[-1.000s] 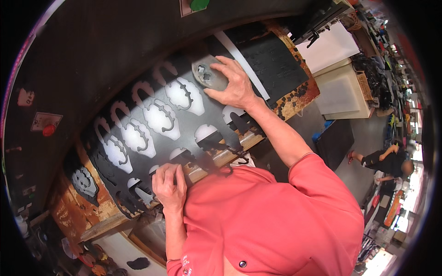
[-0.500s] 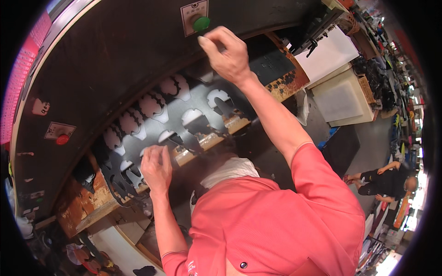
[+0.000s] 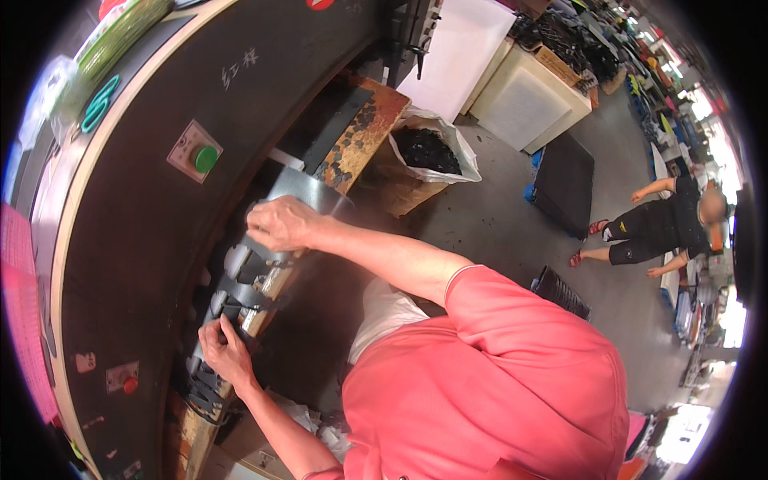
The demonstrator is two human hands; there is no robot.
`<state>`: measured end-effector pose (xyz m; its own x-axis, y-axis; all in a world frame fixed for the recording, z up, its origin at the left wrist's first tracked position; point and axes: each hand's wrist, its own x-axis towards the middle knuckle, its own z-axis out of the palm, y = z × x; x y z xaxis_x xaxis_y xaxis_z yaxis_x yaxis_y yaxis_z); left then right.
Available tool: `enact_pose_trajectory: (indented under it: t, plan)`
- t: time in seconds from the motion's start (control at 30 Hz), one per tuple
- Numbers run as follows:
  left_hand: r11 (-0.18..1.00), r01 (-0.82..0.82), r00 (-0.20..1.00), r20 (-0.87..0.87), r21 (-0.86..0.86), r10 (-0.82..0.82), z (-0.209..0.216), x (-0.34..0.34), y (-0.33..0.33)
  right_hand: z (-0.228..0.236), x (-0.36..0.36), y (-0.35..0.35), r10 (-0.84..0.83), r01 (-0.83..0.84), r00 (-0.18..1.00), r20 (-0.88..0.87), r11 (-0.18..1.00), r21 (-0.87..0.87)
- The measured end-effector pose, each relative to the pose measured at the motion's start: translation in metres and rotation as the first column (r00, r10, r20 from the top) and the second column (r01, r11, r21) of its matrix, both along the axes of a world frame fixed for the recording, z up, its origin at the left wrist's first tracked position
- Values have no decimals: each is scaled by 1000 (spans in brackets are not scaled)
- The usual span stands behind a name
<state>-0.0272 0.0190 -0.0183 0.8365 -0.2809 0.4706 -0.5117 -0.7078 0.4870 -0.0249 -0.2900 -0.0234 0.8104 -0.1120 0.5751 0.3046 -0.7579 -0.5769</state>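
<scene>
A black sheet (image 3: pixel 240 292) punched with several pale, shaped holes lies on the bed of a large dark press (image 3: pixel 136 240). My right hand (image 3: pixel 282 224) is closed on the sheet's far end, where a grey edge (image 3: pixel 302 188) curls up. At the near end, my left hand (image 3: pixel 227 352) pinches the sheet's edge. A green round button (image 3: pixel 206 158) sits on the press face above my right hand. A red button (image 3: pixel 128 385) is low on the left. My red-sleeved arms reach in from the lower right.
A white bag of black scraps (image 3: pixel 428 148) stands beside a rusty wooden board (image 3: pixel 364 132). Pale boxes (image 3: pixel 524 96), a black mat (image 3: pixel 564 180) and a black crate (image 3: pixel 560 292) are on the grey floor. Another person (image 3: pixel 668 228) sits at the right.
My right hand has come down from the green button to the sheet's far end. My left hand has stayed at the near edge. The view has swung toward the floor on the right.
</scene>
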Motion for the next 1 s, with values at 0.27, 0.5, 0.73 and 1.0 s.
enact_pose_trajectory:
  t: [0.27, 0.5, 0.73, 1.0]
  plan:
    - [1000, 32, 999, 28, 2, -32, 1, 3, 0, 0, 7, -3, 0, 2, 1000, -20, 995, 103]
    - [999, 42, 999, -8, 15, -42, -8, 1, 3, -12, 7, -6, 23, -25, 1000, 14, 990, 139]
    - [999, 44, 990, -131, 6, -43, -14, 19, 6, -17, 19, -3, 25, 0, 996, -88, 964, 266]
    - [969, 140, 906, -422, 202, -43, 50, -6, -6, 16, 28, -27, -150, 150, 989, -4, 987, 63]
